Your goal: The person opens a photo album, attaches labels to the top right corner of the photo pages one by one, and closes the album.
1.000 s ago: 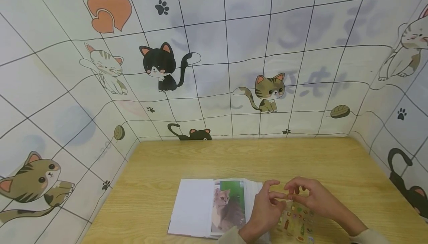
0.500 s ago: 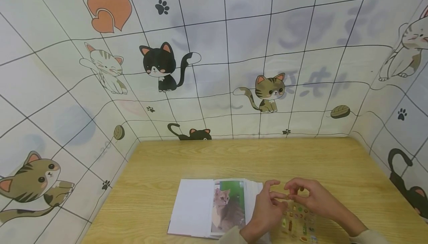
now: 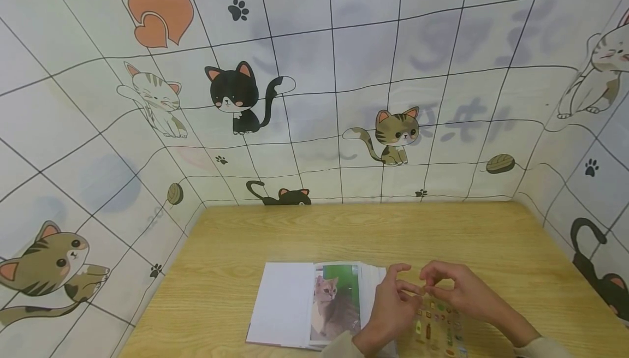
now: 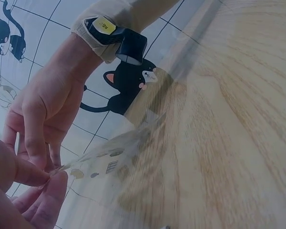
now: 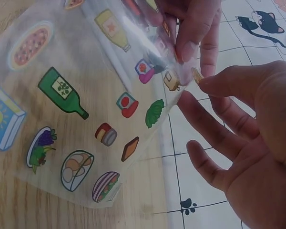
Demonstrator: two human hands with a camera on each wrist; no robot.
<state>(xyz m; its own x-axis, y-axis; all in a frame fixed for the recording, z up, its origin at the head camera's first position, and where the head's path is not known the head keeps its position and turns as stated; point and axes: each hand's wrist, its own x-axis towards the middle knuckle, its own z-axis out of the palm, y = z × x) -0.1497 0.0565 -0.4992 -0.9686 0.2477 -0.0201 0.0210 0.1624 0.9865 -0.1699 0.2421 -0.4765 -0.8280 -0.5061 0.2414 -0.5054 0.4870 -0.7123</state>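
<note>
A clear sticker sheet (image 3: 434,325) hangs from my fingers, printed with small food and bottle pictures; a green bottle sticker (image 5: 63,91) shows in the right wrist view. My left hand (image 3: 395,306) pinches the sheet's upper edge between thumb and fingers. Close beside it, my right hand (image 3: 464,292) pinches a small brownish sticker (image 5: 196,75) at that edge; whether it is fully off the sheet I cannot tell. In the left wrist view, the fingertips of the left hand (image 4: 26,186) and right hand (image 4: 45,112) nearly meet.
An open photo album (image 3: 285,303) lies left of my hands, with a cat photo (image 3: 335,303) on its right page. The left forearm covers part of the album. Wood-grain table (image 3: 344,232) runs back to a wall cloth (image 3: 309,156) printed with cartoon cats.
The sheet's lower end has swung slightly to the right. My right fingers have shifted a little; my left hand and the album have stayed in place.
</note>
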